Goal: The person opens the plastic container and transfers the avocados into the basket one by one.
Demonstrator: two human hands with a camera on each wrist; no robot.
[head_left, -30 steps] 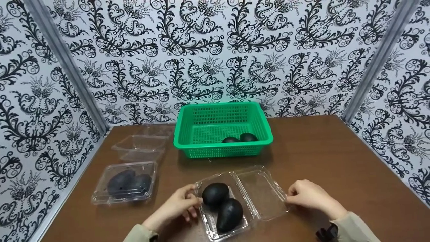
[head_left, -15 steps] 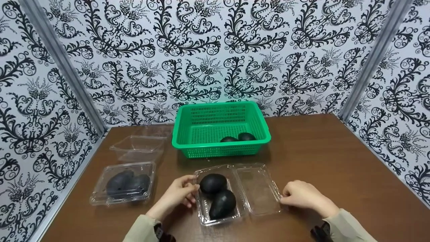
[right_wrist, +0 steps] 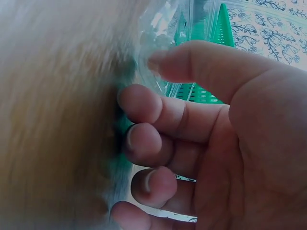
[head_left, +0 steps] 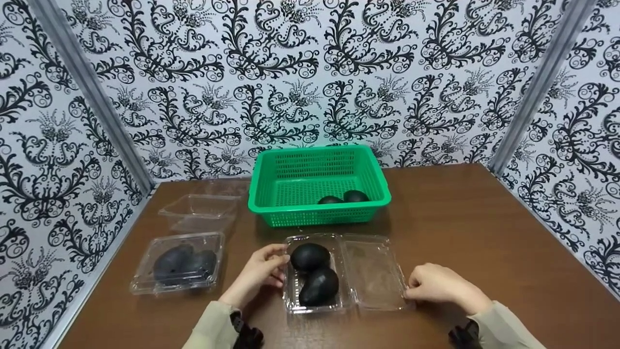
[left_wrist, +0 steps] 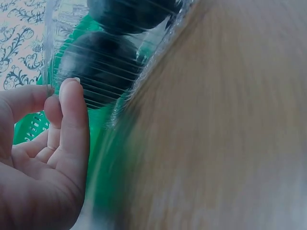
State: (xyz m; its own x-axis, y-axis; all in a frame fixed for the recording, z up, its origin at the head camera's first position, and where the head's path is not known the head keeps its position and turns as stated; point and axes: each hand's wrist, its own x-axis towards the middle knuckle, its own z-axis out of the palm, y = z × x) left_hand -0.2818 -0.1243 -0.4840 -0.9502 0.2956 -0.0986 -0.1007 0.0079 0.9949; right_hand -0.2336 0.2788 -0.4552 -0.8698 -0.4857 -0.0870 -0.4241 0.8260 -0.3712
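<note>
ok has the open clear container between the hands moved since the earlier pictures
Yes. In the head view, the open clear container has moved forward, closer to the green basket, and turned squarer to it.

Both sleeves point(head_left: 506, 325) are pale khaki — plain and long. The wristbands point(head_left: 249, 335) are black and blocky, details unclear.

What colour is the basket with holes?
Bright green; the basket shows best in the head view.
</note>
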